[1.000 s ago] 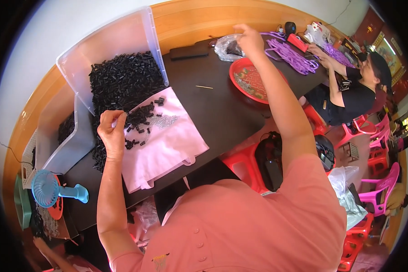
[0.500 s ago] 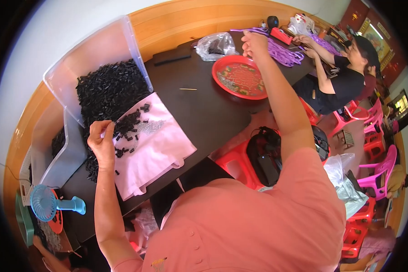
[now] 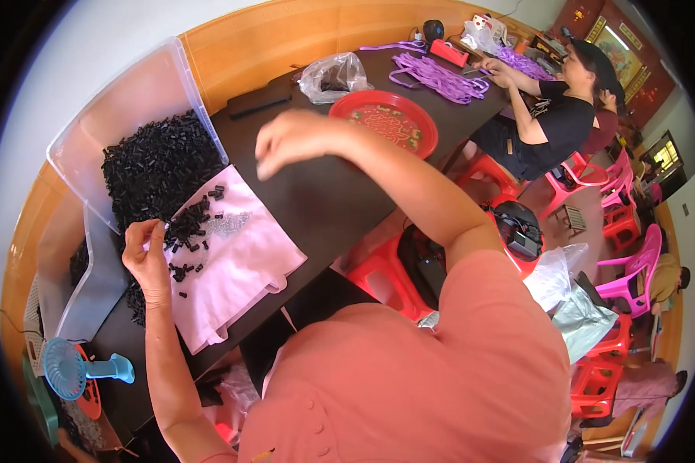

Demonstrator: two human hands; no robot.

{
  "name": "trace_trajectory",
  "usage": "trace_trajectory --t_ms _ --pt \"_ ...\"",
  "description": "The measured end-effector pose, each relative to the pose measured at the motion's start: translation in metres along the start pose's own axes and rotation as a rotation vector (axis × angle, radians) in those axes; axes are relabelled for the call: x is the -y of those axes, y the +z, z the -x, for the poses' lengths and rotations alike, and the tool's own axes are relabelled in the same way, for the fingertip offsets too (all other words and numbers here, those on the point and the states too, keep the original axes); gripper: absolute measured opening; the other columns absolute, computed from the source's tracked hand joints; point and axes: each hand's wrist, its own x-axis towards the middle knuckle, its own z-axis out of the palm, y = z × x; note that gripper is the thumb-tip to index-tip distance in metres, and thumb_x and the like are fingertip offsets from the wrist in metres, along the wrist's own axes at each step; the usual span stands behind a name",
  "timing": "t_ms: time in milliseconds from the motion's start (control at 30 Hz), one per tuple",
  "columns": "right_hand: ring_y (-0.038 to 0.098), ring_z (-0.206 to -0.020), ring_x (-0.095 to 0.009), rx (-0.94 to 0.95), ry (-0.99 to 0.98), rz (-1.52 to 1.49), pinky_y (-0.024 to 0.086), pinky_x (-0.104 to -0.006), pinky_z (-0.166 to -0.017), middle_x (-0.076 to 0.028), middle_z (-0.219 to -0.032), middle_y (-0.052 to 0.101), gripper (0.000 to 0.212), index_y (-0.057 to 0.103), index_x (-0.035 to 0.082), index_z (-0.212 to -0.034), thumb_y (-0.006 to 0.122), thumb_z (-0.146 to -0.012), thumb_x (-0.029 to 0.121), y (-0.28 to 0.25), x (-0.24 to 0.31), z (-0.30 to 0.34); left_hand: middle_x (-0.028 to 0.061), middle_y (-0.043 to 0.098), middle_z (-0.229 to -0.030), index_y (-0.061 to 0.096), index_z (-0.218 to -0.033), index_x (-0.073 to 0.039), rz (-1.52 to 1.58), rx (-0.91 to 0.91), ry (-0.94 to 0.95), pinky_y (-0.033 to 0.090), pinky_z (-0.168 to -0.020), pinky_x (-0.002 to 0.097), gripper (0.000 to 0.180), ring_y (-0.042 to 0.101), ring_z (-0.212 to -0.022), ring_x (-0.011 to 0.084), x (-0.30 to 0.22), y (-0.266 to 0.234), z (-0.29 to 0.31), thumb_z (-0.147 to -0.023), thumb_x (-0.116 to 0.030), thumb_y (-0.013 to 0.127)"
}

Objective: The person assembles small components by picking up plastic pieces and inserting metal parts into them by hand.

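As seen from the head view, your left hand (image 3: 144,251) bends over the edge of the pink cloth (image 3: 247,266), thumb and forefinger drawn narrow to a pinch beside the black pieces (image 3: 189,225); you cannot tell from here whether one sits between the tips. Those pieces, short, stubby and hard-edged, lie scattered over the cloth's upper left part, next to a flat patch of small, clear, glinting bits (image 3: 228,224). The cloth is soft, with gentle creases and a rippled lower edge.

Your right hand (image 3: 289,139) hangs over the smooth dark table (image 3: 301,204), fingers curved and blurred, so whether it holds anything cannot be told. Beyond your right wrist is the round red tray (image 3: 431,130), glossy and patterned inside, with a crumpled clear bag (image 3: 336,73) near it and flat purple straps (image 3: 440,77) in a loose tangle.

On your left, a dense, knobbly black pile (image 3: 154,166) fills the translucent plastic bin (image 3: 123,96). Nearer you is a blue fan (image 3: 64,369) with a round, ribbed cage.
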Motion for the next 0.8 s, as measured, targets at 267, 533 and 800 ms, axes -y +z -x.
trace_trajectory --t_ms 267,533,800 --pt "0.069 -0.084 -0.022 -0.151 0.563 0.045 0.054 -0.0354 -0.072 -0.007 -0.099 0.072 0.037 0.069 0.010 -0.116 0.065 -0.085 0.029 -0.086 -0.055 0.029 0.0037 0.059 -0.080 0.065 -0.086 0.001 0.026 0.017 0.024 0.047 -0.076 0.0249 0.002 0.058 -0.077 0.0121 -0.005 0.008 -0.009 -0.085 0.000 0.066" --pt "0.069 -0.069 -0.022 -0.649 0.421 0.968 0.053 -0.0356 -0.060 -0.011 -0.068 0.066 0.045 0.069 0.003 -0.080 0.064 -0.088 0.047 -0.083 -0.108 0.024 0.0059 0.062 -0.082 0.066 -0.086 0.002 0.001 0.018 0.025 0.048 -0.075 0.0262 0.003 0.059 -0.079 0.0132 -0.002 -0.009 -0.004 -0.084 0.000 0.065" --pt "0.055 -0.068 -0.005 -0.507 -0.057 -0.142 0.044 -0.0237 -0.063 0.001 -0.068 0.059 0.013 0.065 0.004 -0.081 0.069 -0.087 0.014 0.020 -0.020 -0.024 0.0080 0.065 -0.079 0.069 -0.084 0.000 -0.027 -0.016 0.071 0.050 -0.069 0.0292 0.008 0.061 -0.073 0.0184 -0.002 0.004 -0.005 -0.079 -0.006 0.070"
